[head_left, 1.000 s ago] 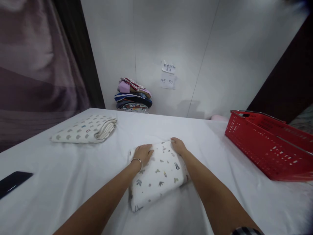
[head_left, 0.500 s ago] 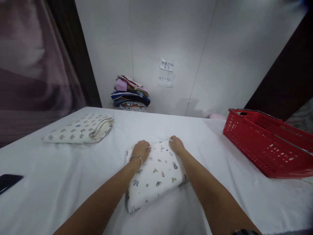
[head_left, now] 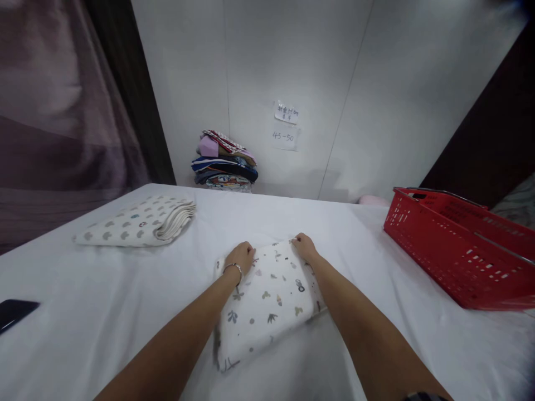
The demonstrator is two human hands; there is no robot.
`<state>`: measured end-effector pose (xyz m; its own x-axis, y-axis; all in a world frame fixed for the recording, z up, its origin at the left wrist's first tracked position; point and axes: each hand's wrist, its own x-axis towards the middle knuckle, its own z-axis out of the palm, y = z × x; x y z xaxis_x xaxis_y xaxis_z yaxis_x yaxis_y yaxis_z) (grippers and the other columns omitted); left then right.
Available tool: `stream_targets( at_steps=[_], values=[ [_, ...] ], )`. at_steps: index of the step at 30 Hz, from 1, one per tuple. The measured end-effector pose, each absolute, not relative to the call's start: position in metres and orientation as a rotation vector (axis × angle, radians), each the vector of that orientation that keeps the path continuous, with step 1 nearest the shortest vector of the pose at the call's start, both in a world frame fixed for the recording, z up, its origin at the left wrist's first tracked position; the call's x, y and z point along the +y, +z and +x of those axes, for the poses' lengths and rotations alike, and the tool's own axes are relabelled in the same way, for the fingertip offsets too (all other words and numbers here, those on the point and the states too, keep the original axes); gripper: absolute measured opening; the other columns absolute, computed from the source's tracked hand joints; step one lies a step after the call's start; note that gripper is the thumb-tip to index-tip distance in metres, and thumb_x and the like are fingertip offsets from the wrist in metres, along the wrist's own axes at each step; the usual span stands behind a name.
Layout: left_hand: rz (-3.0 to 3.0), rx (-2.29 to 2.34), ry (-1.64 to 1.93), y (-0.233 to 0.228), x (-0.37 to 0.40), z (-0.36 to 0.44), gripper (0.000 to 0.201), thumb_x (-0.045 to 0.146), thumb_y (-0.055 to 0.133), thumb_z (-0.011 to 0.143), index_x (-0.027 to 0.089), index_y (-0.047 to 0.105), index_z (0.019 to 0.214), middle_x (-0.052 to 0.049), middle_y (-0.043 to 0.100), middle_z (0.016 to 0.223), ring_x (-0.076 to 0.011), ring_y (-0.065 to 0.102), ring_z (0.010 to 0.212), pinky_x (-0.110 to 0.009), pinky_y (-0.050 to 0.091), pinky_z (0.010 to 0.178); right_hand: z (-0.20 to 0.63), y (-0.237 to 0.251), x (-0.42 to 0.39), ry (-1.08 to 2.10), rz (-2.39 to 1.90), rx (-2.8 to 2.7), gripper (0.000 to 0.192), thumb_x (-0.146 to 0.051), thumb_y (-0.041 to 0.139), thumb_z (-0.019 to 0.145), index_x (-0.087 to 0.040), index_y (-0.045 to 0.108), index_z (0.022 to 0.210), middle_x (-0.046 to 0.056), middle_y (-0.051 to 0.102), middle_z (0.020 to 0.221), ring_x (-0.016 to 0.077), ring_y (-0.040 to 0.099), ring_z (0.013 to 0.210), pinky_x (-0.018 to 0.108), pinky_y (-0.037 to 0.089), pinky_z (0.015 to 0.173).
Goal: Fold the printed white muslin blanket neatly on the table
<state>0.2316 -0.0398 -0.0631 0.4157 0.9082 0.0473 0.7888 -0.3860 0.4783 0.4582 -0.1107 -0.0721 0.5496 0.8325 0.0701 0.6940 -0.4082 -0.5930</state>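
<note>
Hands first: the left hand (head_left: 240,257) lies palm down on the far left corner of a folded cloth (head_left: 267,301), its fingers curled over the edge, with a thin bracelet (head_left: 233,268) on the wrist. The right hand (head_left: 304,248) sits at the far right corner of the same cloth, fingers bent and tips tucked at the edge. Whether either hand is pinching the fabric or only pressing on it cannot be told.

The cloth is white with small scattered prints of leaves and little figures. It lies flat in the middle of the table (head_left: 104,312), which is covered in a white sheet, with one corner pointing toward the person.

On the wall behind, two paper notes (head_left: 286,125) are stuck one above the other. The lower one reads "45-50" in handwriting; the upper one bears handwritten characters too small to read.

Off to the left rests a second folded cloth (head_left: 136,227), cream with rows of grey shapes. A pile of coloured fabric (head_left: 224,164) stands against the wall past the far edge of the table. A red plastic basket (head_left: 457,245) sits at the right, and a dark phone (head_left: 14,312) lies at the left edge.
</note>
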Motion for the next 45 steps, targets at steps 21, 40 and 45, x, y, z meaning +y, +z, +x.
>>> stream_targets(
  at_steps=[21,40,45],
  values=[
    [2.766,1.041,0.134,-0.071,-0.07,0.246,0.057,0.044,0.025,0.085,0.021,0.025,0.137,-0.004,0.025,0.144,-0.0204,0.02,0.132,-0.043,0.011,0.107,0.391,-0.049,-0.132,0.011,-2.12,-1.767,0.049,-0.026,0.037,0.085,-0.016,0.033,0.133,0.007,0.025,0.142,0.0197,0.012,0.133,0.038,0.008,0.106],
    [2.663,1.199,0.155,-0.06,-0.059,0.224,0.054,0.049,0.029,0.084,0.022,0.038,0.129,-0.008,0.039,0.136,-0.0228,0.033,0.125,-0.043,0.019,0.103,0.406,-0.071,-0.133,0.213,-2.327,-1.739,0.071,-0.061,0.021,0.084,-0.015,0.022,0.138,0.008,0.017,0.144,0.0218,0.007,0.134,0.047,0.005,0.105],
    [2.598,1.357,0.12,-0.056,-0.047,0.196,0.046,0.043,0.025,0.086,0.023,0.047,0.121,-0.007,0.049,0.127,-0.0231,0.041,0.118,-0.041,0.03,0.095,0.408,-0.055,-0.129,0.368,-2.302,-1.706,0.066,-0.057,0.027,0.085,-0.016,0.025,0.137,0.008,0.017,0.144,0.0212,0.007,0.134,0.046,0.005,0.106]
  ],
)
